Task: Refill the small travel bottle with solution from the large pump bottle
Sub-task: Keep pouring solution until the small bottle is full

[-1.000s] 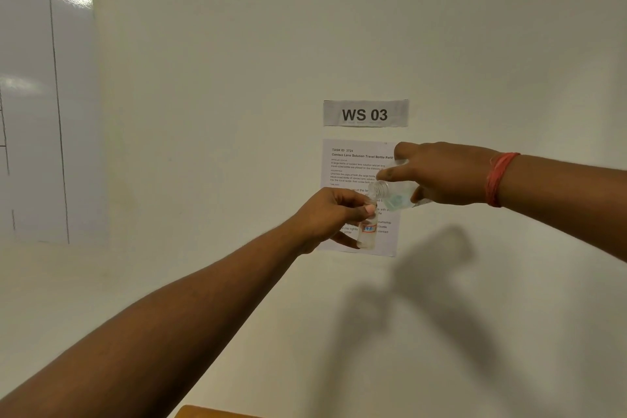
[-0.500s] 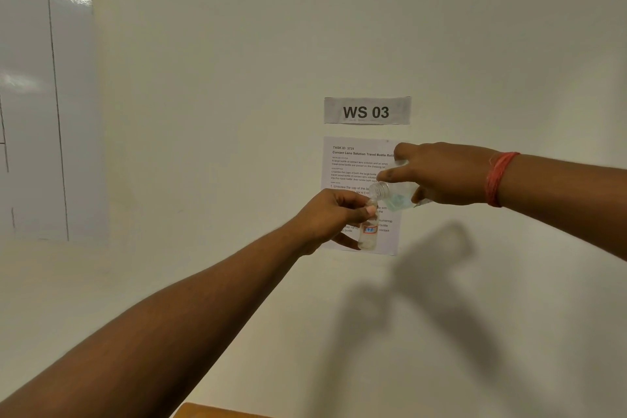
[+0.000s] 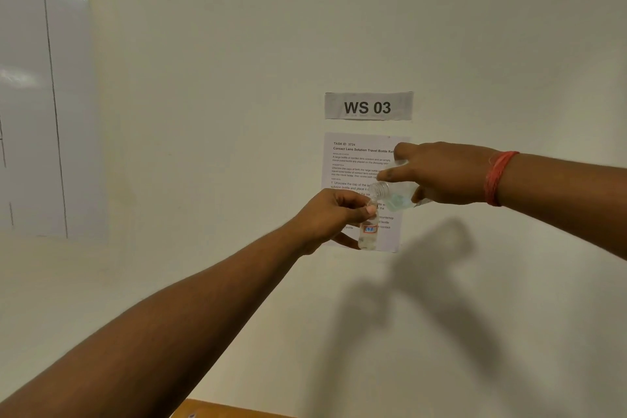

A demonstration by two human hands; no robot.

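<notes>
My left hand holds the small clear travel bottle upright in front of the wall; it has a small red-and-blue label and some clear liquid at its bottom. My right hand grips the large clear bottle, tipped sideways with its open threaded neck pointing left and down, just above the small bottle's mouth. No pump or cap is on the large bottle. A red thread band circles my right wrist.
A white wall fills the view, with a "WS 03" sign and a printed task sheet behind my hands. A whiteboard hangs at the left. A wooden edge shows at the bottom.
Both hands and bottles stay nearly in place. The view has drifted slightly, so the wall sign sits a little higher in the frame.
</notes>
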